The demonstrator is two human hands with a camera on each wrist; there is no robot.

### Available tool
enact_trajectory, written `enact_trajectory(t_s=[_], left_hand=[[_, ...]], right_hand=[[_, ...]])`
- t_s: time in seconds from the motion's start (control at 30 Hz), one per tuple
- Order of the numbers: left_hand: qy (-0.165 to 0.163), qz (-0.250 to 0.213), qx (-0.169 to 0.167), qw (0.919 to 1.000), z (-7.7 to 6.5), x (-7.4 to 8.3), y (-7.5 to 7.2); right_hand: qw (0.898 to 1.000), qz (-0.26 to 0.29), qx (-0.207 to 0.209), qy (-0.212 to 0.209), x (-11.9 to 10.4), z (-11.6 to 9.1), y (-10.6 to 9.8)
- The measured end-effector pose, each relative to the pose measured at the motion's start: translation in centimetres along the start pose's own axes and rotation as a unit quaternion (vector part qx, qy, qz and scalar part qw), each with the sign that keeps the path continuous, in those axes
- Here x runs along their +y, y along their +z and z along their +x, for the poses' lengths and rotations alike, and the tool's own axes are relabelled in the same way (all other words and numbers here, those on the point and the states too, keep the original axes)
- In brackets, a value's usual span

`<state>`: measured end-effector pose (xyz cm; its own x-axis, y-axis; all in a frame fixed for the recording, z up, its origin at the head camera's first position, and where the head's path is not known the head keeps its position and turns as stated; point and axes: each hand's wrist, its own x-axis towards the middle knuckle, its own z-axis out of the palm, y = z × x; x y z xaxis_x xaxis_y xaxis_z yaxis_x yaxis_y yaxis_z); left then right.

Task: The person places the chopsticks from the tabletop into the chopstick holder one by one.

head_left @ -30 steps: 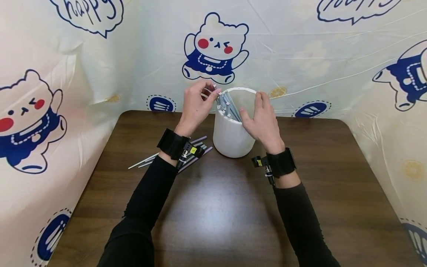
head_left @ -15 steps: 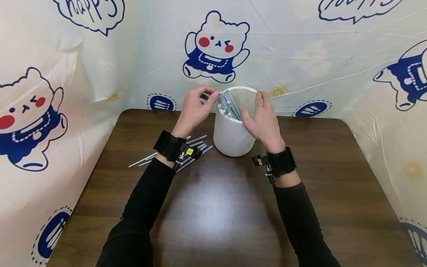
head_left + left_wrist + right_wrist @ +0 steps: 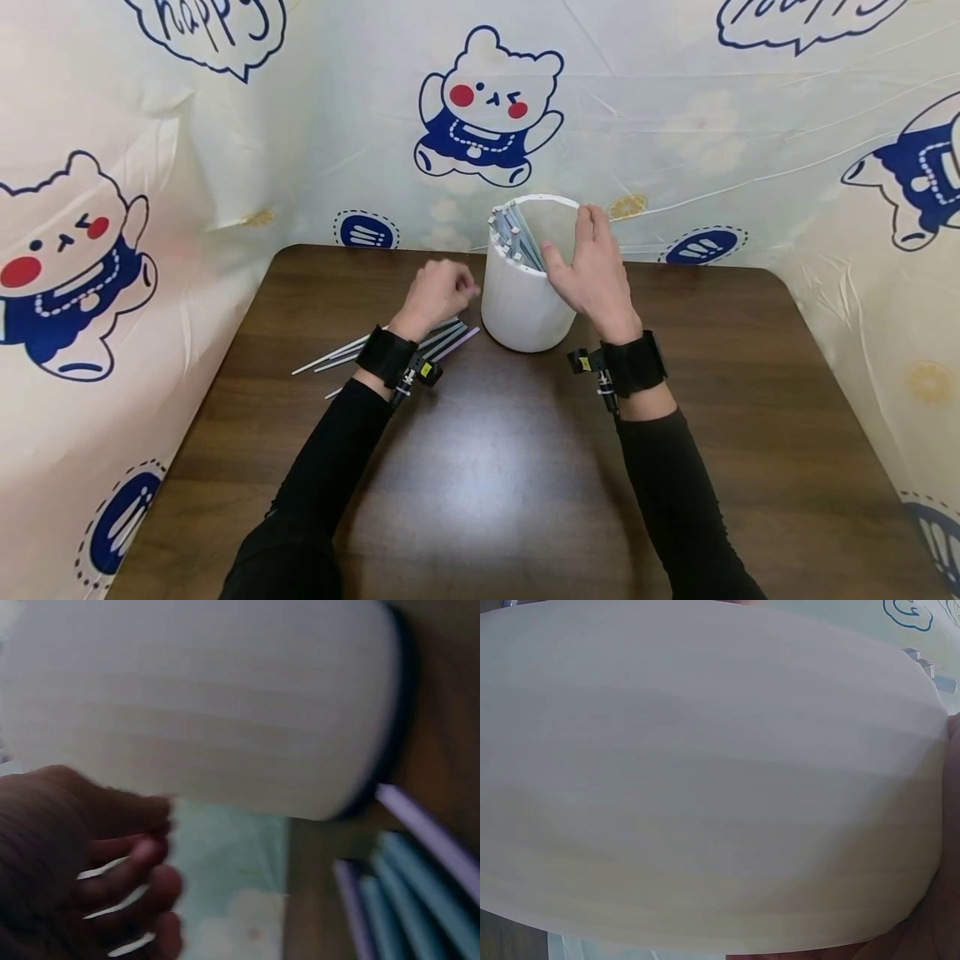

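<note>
A white cylindrical container (image 3: 528, 317) stands upright on the table, with a bundle of pale blue-grey, straw-like sticks (image 3: 517, 237) leaning at its left inside wall. My right hand (image 3: 596, 279) holds it from the right, thumb at the front rim and fingers along the far right side. Left of the container my left hand (image 3: 435, 296) hovers above loose sticks (image 3: 330, 355), fingers loosely curled around nothing. In the left wrist view, lavender and blue sticks (image 3: 405, 900) lie beside the container's base, apart from the fingers. The container's wall (image 3: 705, 787) fills most of the right wrist view.
The brown wooden table (image 3: 480, 500) has its far edge just behind the container. A pale printed cloth (image 3: 337, 125) with bear drawings hangs behind and along both sides.
My left hand has left the container's left rim and come down toward the loose sticks; the small stick end it pinched earlier is gone from its fingers. The right hand stays in place.
</note>
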<state>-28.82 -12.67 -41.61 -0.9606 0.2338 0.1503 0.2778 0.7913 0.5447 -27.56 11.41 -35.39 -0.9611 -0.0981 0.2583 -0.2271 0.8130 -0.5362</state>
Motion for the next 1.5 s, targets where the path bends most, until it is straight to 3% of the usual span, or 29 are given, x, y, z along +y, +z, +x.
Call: enact_trajectory(t_s=[0.1, 0.2, 0.47, 0.7, 0.97, 1.17, 1.33, 1.5], left_hand=[[-0.014, 0.053, -0.088, 0.9946, -0.4, -0.5, 1.5], [-0.019, 0.092, -0.126, 0.9876, -0.7, -0.7, 2.8], [-0.028, 0.127, -0.137, 0.9820, -1.4, -1.0, 4.8], [-0.024, 0.122, -0.145, 0.9816, -2.0, -0.6, 4.1], [0.013, 0.079, -0.060, 0.9950, -2.5, 1.4, -0.5], [0.041, 0.045, 0.002, 0.9981, -3.0, 3.1, -3.7], [0.080, 0.047, 0.072, 0.9931, -3.8, 5.0, -6.1], [0.115, 0.047, 0.160, 0.9792, -4.8, 7.3, -9.0]], right_hand=[[1.000, 0.002, -0.001, -0.002, 0.0, 0.0, 0.1], [1.000, 0.002, -0.001, -0.002, -0.1, 0.0, 0.1], [1.000, 0.005, 0.001, -0.008, -0.2, 0.0, 0.3], [1.000, -0.003, 0.000, -0.006, -0.3, -0.1, 0.2], [1.000, -0.008, -0.001, 0.002, -0.3, -0.1, 0.1], [1.000, -0.008, -0.002, -0.002, -0.1, -0.1, 0.1], [1.000, -0.008, 0.001, -0.003, 0.0, -0.1, 0.1], [1.000, -0.007, 0.000, -0.002, 0.0, 0.0, -0.1]])
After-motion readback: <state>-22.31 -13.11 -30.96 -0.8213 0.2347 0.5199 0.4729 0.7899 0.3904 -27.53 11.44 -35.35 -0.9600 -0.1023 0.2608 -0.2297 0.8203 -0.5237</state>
